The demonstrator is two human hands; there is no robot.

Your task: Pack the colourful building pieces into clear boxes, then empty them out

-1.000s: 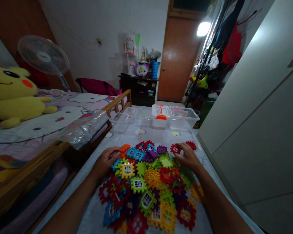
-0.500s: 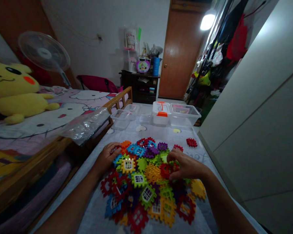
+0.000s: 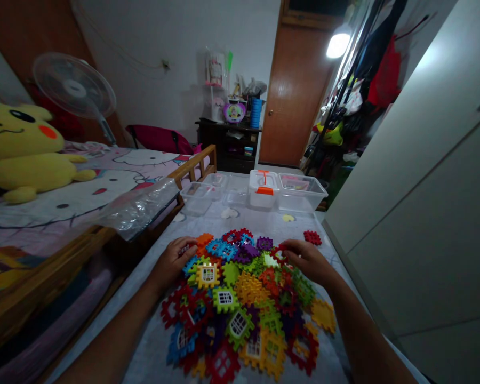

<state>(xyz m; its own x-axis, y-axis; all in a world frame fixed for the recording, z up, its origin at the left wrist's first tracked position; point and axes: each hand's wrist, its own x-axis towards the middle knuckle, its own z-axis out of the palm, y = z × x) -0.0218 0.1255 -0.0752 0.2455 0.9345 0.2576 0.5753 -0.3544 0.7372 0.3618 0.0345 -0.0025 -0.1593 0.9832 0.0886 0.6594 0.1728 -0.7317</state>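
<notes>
A heap of colourful plastic interlocking blocks with notched edges lies on the pale sheet; a yellow windowed block (image 3: 208, 275) and a light green windowed block (image 3: 225, 299) are on top. My right hand (image 3: 307, 258) is at the heap's far right side, with its thumb and fingers closed on a red interlocking block (image 3: 279, 255). At the far left side rests my left hand (image 3: 176, 261), fingers curled beside an orange block (image 3: 204, 242); something small and pale shows between them, too dim to name. Orange-yellow stacked blocks (image 3: 251, 288) form the heap's middle.
Past the heap stand clear plastic bins (image 3: 302, 200) and a lidded box with orange latches (image 3: 263, 196). A lone red block (image 3: 312, 237) lies to the right. A wooden bed rail (image 3: 176, 176) borders the left, a white cabinet (image 3: 424, 213) the right.
My right hand has moved away from me, from the red blocks at the heap's right to its far edge, and now holds a red block. The left hand stays almost still.
</notes>
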